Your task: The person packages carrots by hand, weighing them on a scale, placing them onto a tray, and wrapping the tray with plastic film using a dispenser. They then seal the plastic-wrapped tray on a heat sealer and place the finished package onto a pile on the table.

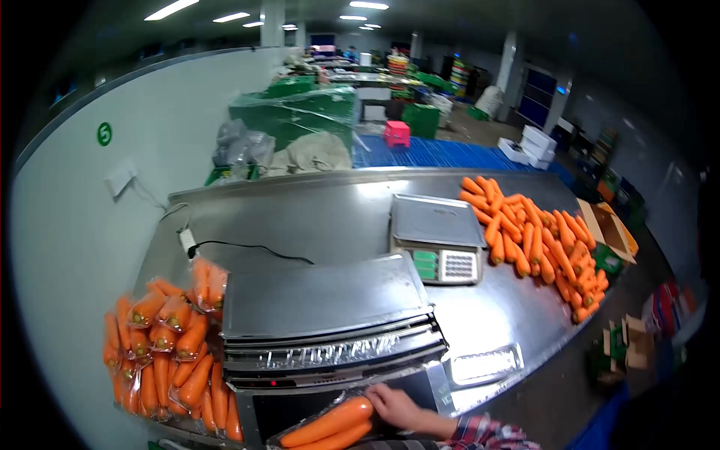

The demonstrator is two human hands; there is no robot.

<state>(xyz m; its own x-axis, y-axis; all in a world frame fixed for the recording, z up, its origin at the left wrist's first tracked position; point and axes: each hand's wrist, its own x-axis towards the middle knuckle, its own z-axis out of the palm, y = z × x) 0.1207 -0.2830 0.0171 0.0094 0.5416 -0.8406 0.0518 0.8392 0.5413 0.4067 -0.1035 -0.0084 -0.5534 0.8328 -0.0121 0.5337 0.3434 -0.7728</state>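
My right hand [396, 407], its fingers curled in, is at the near edge of the wrapping machine and pinches clear plastic film beside the thick ends of two large carrots [330, 424]. These carrots lie side by side on the machine's dark front plate [274, 409], with film around them. Just behind them is the wrapping machine [322, 307], with a metal top, a strip of crinkled film and a small red light. My left hand is out of view. On the left, bagged carrots [169, 337] are heaped in clear plastic.
A digital scale [439, 225] stands behind on the steel table [300, 206]. Loose carrots [536, 236] are piled at the right. A black power cord [255, 246] runs across the table. A label-like panel [487, 364] lies right of the machine. A white wall [82, 247] borders the left.
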